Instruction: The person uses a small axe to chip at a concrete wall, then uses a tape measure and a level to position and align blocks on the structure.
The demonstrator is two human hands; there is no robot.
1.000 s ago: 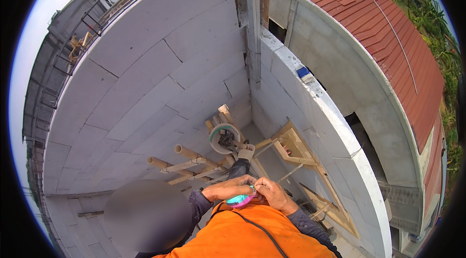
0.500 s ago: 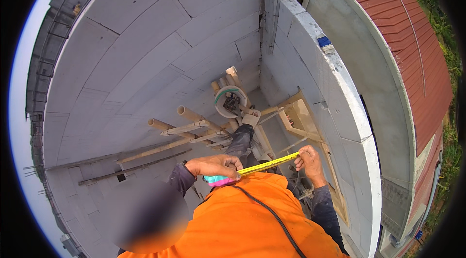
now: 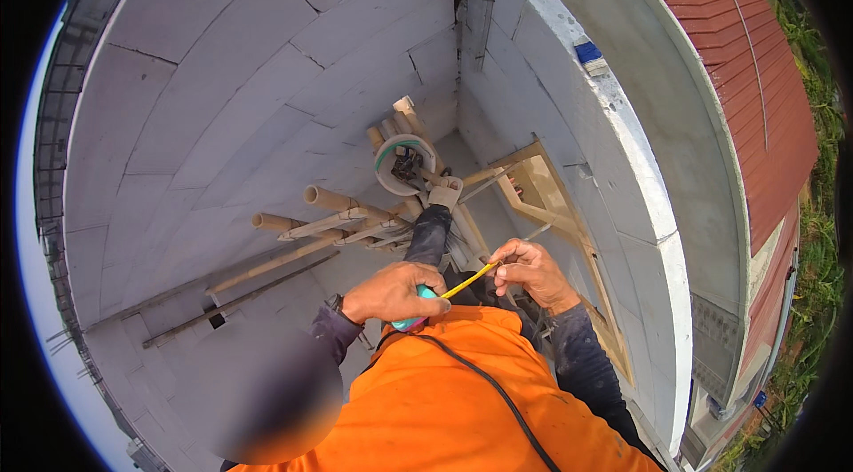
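Observation:
My left hand (image 3: 391, 294) is closed round a teal and pink tape measure (image 3: 409, 321) just above my orange shirt. From its case a short length of yellow blade (image 3: 466, 283) runs up to the right, where my right hand (image 3: 531, 277) pinches the end between thumb and fingers. Below my hands a dark trouser leg ends in a pale shoe (image 3: 444, 192), resting among poles beside a white bucket (image 3: 386, 174) that holds dark items too jumbled to make out.
Bamboo poles and battens (image 3: 329, 198) form scaffolding below me against a block wall (image 3: 231, 72). At right stands a lower wall top (image 3: 653, 206) with a small blue-and-pale object (image 3: 588, 53) on it, a wooden frame (image 3: 586, 263) beneath, and a red roof (image 3: 755, 117) beyond.
Hands together a second ago pulled the yellow blade out; since half a second ago my right hand has moved left, leaving less blade showing. The view has tilted downward since the earliest frame.

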